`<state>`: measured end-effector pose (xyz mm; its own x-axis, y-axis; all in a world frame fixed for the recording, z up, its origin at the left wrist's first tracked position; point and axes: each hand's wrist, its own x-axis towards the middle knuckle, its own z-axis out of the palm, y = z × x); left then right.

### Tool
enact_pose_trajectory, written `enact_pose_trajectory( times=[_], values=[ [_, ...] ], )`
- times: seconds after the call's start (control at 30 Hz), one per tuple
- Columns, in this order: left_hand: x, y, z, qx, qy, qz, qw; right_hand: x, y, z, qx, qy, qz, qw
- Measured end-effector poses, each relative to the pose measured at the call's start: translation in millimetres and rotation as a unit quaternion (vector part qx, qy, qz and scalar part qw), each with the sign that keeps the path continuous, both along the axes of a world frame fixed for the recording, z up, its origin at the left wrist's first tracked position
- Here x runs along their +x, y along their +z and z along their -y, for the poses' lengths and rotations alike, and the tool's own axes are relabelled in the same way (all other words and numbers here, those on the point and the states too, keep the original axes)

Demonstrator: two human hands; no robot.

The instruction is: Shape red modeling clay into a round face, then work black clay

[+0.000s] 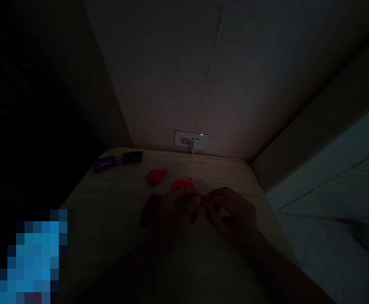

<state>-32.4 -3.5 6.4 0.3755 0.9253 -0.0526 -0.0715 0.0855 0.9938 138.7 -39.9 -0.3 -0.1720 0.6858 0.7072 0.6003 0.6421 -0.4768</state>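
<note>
Dim light over a pale wall (165, 76) and a wooden surface (108, 194), and right now it's close fingertip work: left hand (178, 209) and right hand (231, 209) meet, fingers bent inward. Whether they grip anything, I can't tell; it's too dark. 1 red item (182, 184) sits just beyond the left hand, which partly hides it. Another red piece (155, 176) lies nearby, then black (132, 157) and purple packets (105, 163) towards the far left corner.

On the table (108, 194), one packet (105, 164) lay at the far left, a second packet (132, 157) just right of it. Nearer and farther right lay a bundle (155, 176), then another bundle (183, 184). Behind the table's far edge, a plug (192, 145) sat in the wall socket (200, 140).
</note>
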Motion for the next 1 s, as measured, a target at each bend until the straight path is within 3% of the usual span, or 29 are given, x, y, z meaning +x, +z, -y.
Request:
enact_pose_trajectory(
  times=[0.73,1.0],
  values=[
    [-0.3,7.5,-0.9,-0.056,-0.009,0.008,0.998,-3.7,5.3,-1.6,-0.003,-0.007,-0.021,1.0],
    [1.9,-5.0,-2.9,-0.085,-0.02,0.073,0.993,-4.5,5.0,-0.7,0.014,-0.022,-0.025,0.999]
  ],
)
